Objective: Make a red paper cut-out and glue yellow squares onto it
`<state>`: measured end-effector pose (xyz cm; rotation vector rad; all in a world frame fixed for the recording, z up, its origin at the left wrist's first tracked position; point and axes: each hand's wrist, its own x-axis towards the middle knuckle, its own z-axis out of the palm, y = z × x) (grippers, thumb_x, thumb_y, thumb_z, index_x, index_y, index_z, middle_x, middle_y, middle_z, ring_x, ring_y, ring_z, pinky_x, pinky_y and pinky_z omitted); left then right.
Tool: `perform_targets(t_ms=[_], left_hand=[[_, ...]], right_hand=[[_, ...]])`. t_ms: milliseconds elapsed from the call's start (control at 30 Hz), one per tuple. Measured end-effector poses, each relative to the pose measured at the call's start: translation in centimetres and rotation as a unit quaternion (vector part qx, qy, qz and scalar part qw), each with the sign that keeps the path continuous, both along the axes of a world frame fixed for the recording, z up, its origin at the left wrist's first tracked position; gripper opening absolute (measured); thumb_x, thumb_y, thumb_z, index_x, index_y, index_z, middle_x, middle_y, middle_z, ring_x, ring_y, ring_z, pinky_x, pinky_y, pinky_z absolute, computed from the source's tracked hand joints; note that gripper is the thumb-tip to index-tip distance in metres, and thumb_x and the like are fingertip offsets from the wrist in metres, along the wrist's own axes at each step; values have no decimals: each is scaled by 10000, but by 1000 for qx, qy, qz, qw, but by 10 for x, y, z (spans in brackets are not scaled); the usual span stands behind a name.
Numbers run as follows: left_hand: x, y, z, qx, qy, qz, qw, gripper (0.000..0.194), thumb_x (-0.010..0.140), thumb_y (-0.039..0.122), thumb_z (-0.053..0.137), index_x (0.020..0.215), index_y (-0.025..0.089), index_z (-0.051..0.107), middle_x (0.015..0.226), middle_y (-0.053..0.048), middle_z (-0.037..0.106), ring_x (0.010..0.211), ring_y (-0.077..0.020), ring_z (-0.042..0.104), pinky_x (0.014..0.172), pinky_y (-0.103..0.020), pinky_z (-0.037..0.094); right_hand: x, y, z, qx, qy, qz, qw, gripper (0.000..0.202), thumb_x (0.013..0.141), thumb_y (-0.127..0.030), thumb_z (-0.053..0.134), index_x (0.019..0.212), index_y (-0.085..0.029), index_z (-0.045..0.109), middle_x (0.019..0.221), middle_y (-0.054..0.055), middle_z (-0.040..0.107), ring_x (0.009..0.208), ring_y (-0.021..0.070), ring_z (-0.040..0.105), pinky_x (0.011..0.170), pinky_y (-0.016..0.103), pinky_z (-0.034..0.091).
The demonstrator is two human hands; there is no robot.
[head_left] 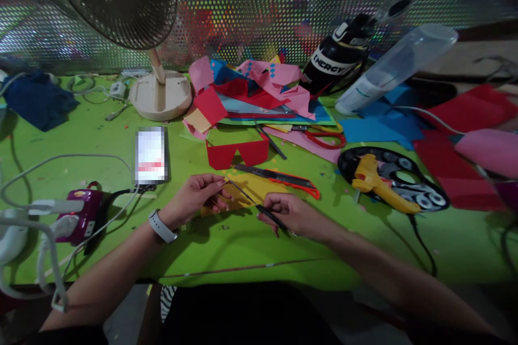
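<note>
My right hand (289,214) is closed round the black handle of a slim tool with a thin metal shaft (243,191); its exact kind I cannot make out. The shaft points up and left to my left hand (204,192), whose thumb and fingers pinch a tiny yellowish piece (226,179) at the tool's tip. Beneath both hands lies a yellow sheet (259,188). Just beyond it stand red paper glasses (238,153) with angular lenses. An orange-and-black utility knife (279,177) rests across the sheet's far edge.
A yellow glue gun (378,186) lies on a black tray (429,194) at right. Red-handled scissors (326,139) sit by piled coloured scraps (259,89). Behind stand a fan (162,99), a black bottle (335,59) and a clear bottle (400,64). Left are a phone (150,153) and a purple power adapter (83,213) with cables.
</note>
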<state>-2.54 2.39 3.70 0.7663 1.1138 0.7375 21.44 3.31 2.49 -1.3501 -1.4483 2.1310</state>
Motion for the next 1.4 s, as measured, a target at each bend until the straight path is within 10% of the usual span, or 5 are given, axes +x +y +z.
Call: perform_targets(t_ms=[1400], left_hand=[[0,2,0,-28,35,-12,999,155,885,282,617,834,137,597,725,-14,694,519,-79,635,484,-180,486]], right_hand=[[-1,3,4,5,-33,-11,999,554,505,-617,808,628,-198,467,478,-79,512,409,59,478,384,185,311]])
